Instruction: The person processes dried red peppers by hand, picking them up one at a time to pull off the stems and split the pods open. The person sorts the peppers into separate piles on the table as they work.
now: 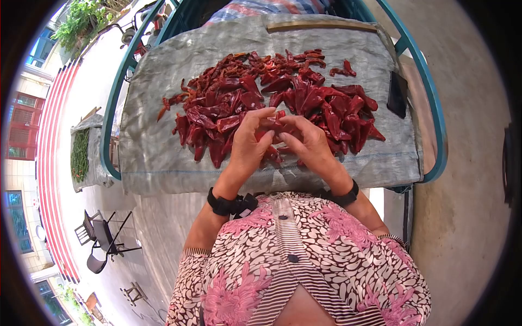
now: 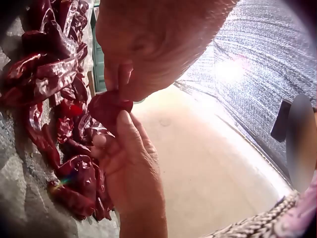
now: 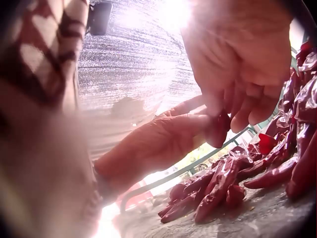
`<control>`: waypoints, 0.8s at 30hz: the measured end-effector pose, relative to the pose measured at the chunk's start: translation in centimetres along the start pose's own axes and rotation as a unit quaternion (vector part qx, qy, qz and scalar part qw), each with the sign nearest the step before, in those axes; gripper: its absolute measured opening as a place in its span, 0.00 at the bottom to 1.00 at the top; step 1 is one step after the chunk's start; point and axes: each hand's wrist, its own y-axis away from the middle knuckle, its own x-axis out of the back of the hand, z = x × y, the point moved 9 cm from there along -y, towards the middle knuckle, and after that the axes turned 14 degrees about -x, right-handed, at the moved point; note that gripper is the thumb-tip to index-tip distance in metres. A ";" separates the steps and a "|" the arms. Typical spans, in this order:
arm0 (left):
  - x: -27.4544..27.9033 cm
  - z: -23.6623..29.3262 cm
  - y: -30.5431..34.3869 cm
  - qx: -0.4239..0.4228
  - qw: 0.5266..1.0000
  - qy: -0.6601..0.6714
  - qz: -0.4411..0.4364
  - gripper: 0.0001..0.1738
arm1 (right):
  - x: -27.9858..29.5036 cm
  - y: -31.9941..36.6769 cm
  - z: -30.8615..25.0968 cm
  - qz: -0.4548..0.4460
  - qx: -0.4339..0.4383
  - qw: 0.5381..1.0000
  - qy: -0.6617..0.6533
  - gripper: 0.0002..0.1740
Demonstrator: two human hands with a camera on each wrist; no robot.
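Both hands meet over the near side of a heap of dried red chili peppers. Between their fingertips is one dark red dried chili pepper. My left hand pinches it from one side, thumb against fingers. From the other side my right hand pinches the same pepper, its thumb showing on top in the left wrist view. In the right wrist view the pepper hangs below the joined fingertips, partly covered by them. Glossy whole peppers lie just beneath the hands.
A grey woven sheet lies under the peppers, framed by teal metal rails. A black phone rests at its right edge, and a wooden strip along the far edge. Folding chairs and green peppers are off to the left.
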 end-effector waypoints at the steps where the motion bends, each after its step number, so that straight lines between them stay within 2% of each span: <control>1: 0.4 -0.5 0.5 0.026 0.999 0.003 0.018 0.26 | 0.0 0.0 0.3 0.008 0.002 1.000 -0.010 0.17; 3: 1.6 -1.3 1.9 0.079 0.995 0.011 0.053 0.25 | 0.3 -0.1 0.4 0.030 0.015 0.999 0.006 0.15; 4: 2.5 -0.1 2.0 0.039 0.993 -0.099 0.046 0.22 | 0.7 -0.3 0.4 0.043 0.026 0.998 0.032 0.14; 5: 3.0 -0.2 2.8 0.041 0.989 -0.138 0.039 0.20 | 0.9 -0.4 0.3 0.056 0.036 0.996 0.057 0.13; 8: 3.8 -0.4 4.7 0.046 0.972 -0.231 0.010 0.14 | 2.4 -0.8 -0.3 0.083 -0.008 0.996 0.037 0.12; 9: 3.4 -0.1 4.8 0.035 0.960 -0.278 -0.024 0.14 | 2.8 -1.0 -0.2 0.094 -0.024 0.995 0.033 0.13; 10: 2.9 0.3 4.8 0.021 0.944 -0.324 -0.057 0.15 | 3.6 -0.8 -0.6 0.160 0.006 0.987 0.000 0.14; 12: 2.2 0.3 4.5 -0.031 0.906 -0.413 -0.088 0.19 | 4.1 -0.5 -1.3 0.202 0.026 0.977 0.069 0.15; 13: 2.0 -0.3 4.5 -0.031 0.895 -0.433 -0.103 0.19 | 4.3 -0.3 -1.6 0.223 0.034 0.969 0.105 0.16; 15: 1.6 -1.1 4.5 -0.031 0.873 -0.469 -0.131 0.19 | 2.7 -0.1 -0.5 0.150 0.000 0.984 0.095 0.18; 18: 1.5 -1.8 4.9 -0.025 0.886 -0.442 -0.139 0.17 | -0.6 -0.1 1.1 0.084 -0.053 0.991 0.085 0.21; 22: 2.4 -1.8 5.3 -0.051 0.908 -0.400 -0.112 0.11 | -3.1 -0.8 0.4 0.079 -0.044 0.992 0.089 0.25; 24: 2.7 -1.4 5.3 -0.062 0.923 -0.364 -0.111 0.09 | -4.1 -1.4 0.5 0.045 -0.061 0.995 0.062 0.21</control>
